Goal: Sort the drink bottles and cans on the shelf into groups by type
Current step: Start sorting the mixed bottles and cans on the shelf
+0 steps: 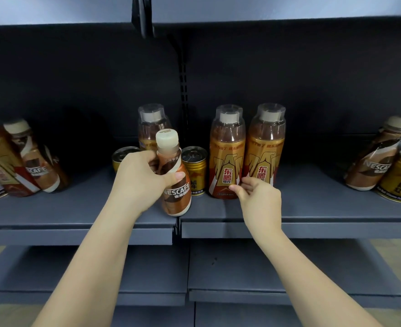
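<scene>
Left hand point(137, 179) fingers wrapped round Nescafé bottle point(173, 175), tilted at the shelf point(313, 208) front edge. Right hand point(258, 197) fingers half-curled, empty, touching the two orange bottles point(226, 156). Risk: the swung bottle clips the gold can point(194, 171) just behind (topples it).

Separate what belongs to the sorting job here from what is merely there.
Job: Nescafe bottle in left hand; two orange bottles by right hand; third orange bottle; gold cans; mixed drinks far left and far right.

Not part: lower shelf; upright post.
</scene>
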